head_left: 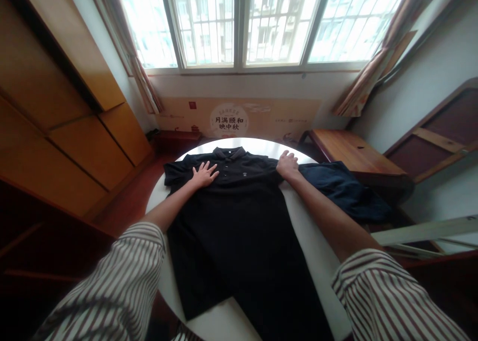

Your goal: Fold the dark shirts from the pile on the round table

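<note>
A black polo shirt (239, 231) lies spread out, front side up, with its collar (228, 153) toward the window. Its hem hangs uneven at the near side, the right part reaching farther toward me. My left hand (205, 174) rests flat on the shirt's chest, left of the buttons, fingers spread. At the right sleeve, my right hand (288, 166) has its fingers curled in on the edge of the cloth. What lies beneath those fingertips is hidden.
The shirt is on a round white table (257, 144). Folded dark blue cloth (341, 189) sits at the right, beside a wooden bench (354, 152). A printed carton panel (276, 117) stands below the window. Wooden cabinets (85, 147) line the left side.
</note>
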Motion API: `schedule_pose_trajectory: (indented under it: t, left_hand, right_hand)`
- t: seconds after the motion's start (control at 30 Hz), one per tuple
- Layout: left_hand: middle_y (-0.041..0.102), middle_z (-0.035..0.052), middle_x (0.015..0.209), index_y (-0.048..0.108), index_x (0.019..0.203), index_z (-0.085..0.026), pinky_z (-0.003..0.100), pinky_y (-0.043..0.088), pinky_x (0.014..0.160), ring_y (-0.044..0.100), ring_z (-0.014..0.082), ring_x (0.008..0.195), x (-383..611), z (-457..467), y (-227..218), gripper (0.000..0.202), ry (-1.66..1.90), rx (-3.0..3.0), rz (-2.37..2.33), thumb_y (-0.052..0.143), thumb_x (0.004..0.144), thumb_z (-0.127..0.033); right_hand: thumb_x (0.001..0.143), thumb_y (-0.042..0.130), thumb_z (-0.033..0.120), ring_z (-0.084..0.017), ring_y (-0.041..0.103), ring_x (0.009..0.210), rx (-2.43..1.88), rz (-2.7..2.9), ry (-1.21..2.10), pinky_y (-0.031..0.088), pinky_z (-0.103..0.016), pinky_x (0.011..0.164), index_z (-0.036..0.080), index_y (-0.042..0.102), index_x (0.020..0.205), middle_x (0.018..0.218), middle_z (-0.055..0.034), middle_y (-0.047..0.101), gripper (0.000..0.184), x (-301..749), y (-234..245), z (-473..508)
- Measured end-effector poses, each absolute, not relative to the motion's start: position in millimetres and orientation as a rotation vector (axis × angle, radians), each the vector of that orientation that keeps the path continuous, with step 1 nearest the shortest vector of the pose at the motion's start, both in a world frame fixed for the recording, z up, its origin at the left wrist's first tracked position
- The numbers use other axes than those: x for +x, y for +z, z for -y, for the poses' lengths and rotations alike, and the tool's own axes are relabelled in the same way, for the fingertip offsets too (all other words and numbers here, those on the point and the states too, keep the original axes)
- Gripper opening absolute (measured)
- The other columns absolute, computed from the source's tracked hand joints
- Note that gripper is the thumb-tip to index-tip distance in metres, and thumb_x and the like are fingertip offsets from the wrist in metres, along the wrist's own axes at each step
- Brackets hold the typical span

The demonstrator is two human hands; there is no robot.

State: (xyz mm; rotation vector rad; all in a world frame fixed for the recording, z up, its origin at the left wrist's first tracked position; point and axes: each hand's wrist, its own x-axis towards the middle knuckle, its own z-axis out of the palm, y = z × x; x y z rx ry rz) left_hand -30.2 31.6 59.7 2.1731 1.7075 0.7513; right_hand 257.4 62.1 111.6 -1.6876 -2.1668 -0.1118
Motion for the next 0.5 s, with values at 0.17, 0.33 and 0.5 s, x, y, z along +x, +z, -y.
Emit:
schedule_pose_trajectory:
  t: [0.17, 0.33, 0.5]
  left_hand:
    - [0.064, 0.0102, 0.098, 0.066, 0.097, -0.018, 0.036, 0.051, 0.084, 0.062, 0.0215, 0.091, -16.9, 47.6, 67.7, 0.02, 0.708, 2.312, -1.611, 0.055, 0.097, -0.035]
    - [0.062, 0.0046, 0.084, 0.061, 0.091, -0.019, 0.033, 0.049, 0.073, 0.058, 0.0196, 0.077, -30.0, 186.5, 66.4, 0.036, 0.298, 2.64, -1.129, 0.061, 0.088, -0.055]
    - [0.063, 0.0108, 0.113, 0.061, 0.116, -0.019, 0.038, 0.049, 0.09, 0.058, 0.0252, 0.103, -47.3, 242.9, 53.4, 0.029, 0.177, 2.632, -1.326, 0.057, 0.088, -0.018]
  right_hand:
    - [0.097, 0.055, 0.03, -0.03, 0.061, 0.102, -1.561, 2.445, -0.084, 0.051, -0.041, 0.085, 0.01, 0.065, 0.104, 0.108, -0.0199, 0.064, 0.023, 259.4, 102.9, 22.5]
    - [0.089, 0.061, 0.055, -0.027, 0.063, 0.089, -1.079, 2.779, 0.323, 0.052, -0.037, 0.076, 0.016, 0.064, 0.098, 0.096, -0.0115, 0.065, 0.04, 281.1, 66.7, 155.8]
    - [0.094, 0.054, 0.029, -0.03, 0.06, 0.092, -1.058, 2.824, 0.218, 0.05, -0.047, 0.079, 0.019, 0.063, 0.099, 0.1, -0.0111, 0.064, 0.014, 303.7, 33.2, 197.3]
